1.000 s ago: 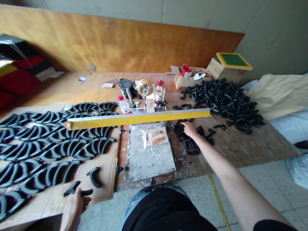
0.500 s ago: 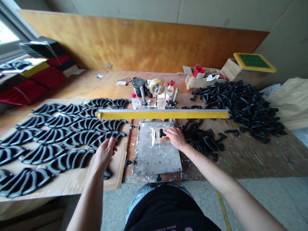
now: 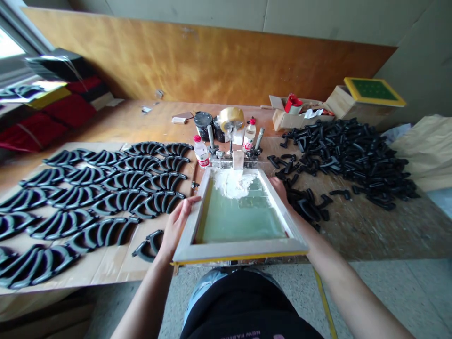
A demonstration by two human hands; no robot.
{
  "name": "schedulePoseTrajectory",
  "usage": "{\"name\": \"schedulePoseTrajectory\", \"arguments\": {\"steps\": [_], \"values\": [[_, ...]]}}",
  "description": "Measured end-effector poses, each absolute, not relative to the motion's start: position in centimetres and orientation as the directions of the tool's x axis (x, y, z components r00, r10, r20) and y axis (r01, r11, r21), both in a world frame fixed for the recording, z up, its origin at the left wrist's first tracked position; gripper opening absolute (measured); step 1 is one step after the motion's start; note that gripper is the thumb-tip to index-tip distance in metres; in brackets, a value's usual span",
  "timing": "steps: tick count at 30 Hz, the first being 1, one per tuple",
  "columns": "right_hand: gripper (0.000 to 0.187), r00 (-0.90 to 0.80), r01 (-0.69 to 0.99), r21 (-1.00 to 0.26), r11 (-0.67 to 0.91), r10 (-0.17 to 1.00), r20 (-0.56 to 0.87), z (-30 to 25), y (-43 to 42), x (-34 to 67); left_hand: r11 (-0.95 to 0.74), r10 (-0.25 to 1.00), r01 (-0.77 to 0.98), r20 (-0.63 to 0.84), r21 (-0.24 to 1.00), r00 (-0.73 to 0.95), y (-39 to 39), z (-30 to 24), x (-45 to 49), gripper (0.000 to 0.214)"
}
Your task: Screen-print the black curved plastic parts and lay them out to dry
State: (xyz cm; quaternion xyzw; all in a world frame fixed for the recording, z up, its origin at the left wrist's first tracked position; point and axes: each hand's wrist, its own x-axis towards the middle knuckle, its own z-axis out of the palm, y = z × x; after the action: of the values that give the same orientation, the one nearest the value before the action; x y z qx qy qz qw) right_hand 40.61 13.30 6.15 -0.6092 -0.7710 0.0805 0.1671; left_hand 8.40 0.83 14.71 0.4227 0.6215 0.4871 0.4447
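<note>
A screen printing frame [image 3: 240, 248] lies lowered over the work plate, its green mesh smeared with white ink [image 3: 233, 184] at the far end. My left hand [image 3: 180, 219] holds the frame's left side, its fingers closed at the edge. At the right side is my right hand [image 3: 279, 189], mostly hidden by the frame; its fingers do not show. Beside my left hand, a few black curved handles [image 3: 149, 246] rest on cardboard. Close to my right hand lies a small heap of similar black handles [image 3: 305, 205]. The plate under the frame is hidden.
Rows of black handles [image 3: 106, 202] cover the cardboard at left. A large pile of them [image 3: 349, 153] fills the right. Behind the frame stand two red-capped bottles [image 3: 201, 153], a black tub [image 3: 203, 123], metal posts and a tape roll [image 3: 231, 117]. An open box [image 3: 293, 121] sits farther back.
The frame has swung down from its raised position and now covers the plate. My left hand has moved right to its side. My right hand has shifted right, off the plate's middle.
</note>
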Motion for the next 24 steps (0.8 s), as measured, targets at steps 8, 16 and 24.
{"name": "schedulePoseTrajectory", "arguments": {"steps": [8,16,24], "values": [[0.043,-0.431,0.809,-0.268,0.523,0.838,0.335,10.2,18.4,33.2,0.369,0.917,0.092,-0.347,0.925,-0.195,-0.4,5.6,8.7,0.078],[0.018,-0.752,0.635,-0.151,0.758,0.651,0.102,9.4,12.5,33.3,0.366,0.913,0.221,-0.302,0.904,-0.275,-0.5,4.9,8.5,0.057],[0.017,-0.749,0.570,-0.239,0.786,0.617,0.241,9.2,12.4,33.5,0.355,0.911,0.113,-0.317,0.928,-0.263,-0.5,4.8,8.5,0.061]]}}
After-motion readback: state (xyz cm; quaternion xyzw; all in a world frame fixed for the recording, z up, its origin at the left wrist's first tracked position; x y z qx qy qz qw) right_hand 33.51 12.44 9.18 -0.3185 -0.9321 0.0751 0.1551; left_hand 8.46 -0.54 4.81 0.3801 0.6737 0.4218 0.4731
